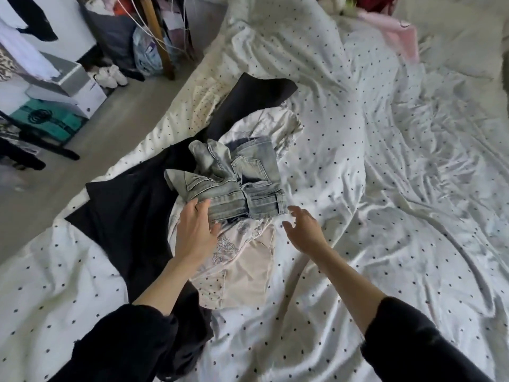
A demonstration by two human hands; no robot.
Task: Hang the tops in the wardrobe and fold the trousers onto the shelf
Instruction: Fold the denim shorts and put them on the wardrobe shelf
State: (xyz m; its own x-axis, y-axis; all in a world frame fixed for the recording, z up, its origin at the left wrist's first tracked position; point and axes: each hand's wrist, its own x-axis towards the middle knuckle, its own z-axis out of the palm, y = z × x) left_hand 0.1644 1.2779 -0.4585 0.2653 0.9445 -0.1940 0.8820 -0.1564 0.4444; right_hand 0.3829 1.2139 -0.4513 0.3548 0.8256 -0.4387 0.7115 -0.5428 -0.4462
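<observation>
Currently left hand [196, 232] is at the near-left corner of the jeans [237, 179], fingers on the waistband edge and thumb spread out to the side over the pale fabric below. Can't tell if it's actually gripping or just resting there; fingers look fairly straight. Right hand [303, 226] is empty, fingers spread and loosely curved, hovering just beside the jeans' near-right corner, not touching. Both sleeves are black, pushed up the forearms.

Jeans: washed grey denim, bunched into a rough folded bundle, waistband and belt loops facing the person, back pocket showing on top. They sit on a small heap in the middle of the bed [385, 188].

Under the jeans: a cream top [239, 260] with a line-drawn print, crumpled, running toward the person. Under and left of that: a black garment [129, 216] spread flat, running diagonally from the near-left up to a dark panel past the jeans. Can't tell whether it's one piece or two.

Bed cover is white with small dark dots, heavily wrinkled. Pink cloth [399, 34] lies at the far end of the bed, with something red beyond it.

Floor at left: stacked boxes [68, 86], white and grey over a teal one, with white shoes [111, 75] beside them. Bags and a wooden post stand behind. Clothes hang at the far-left edge, partly cut off.
</observation>
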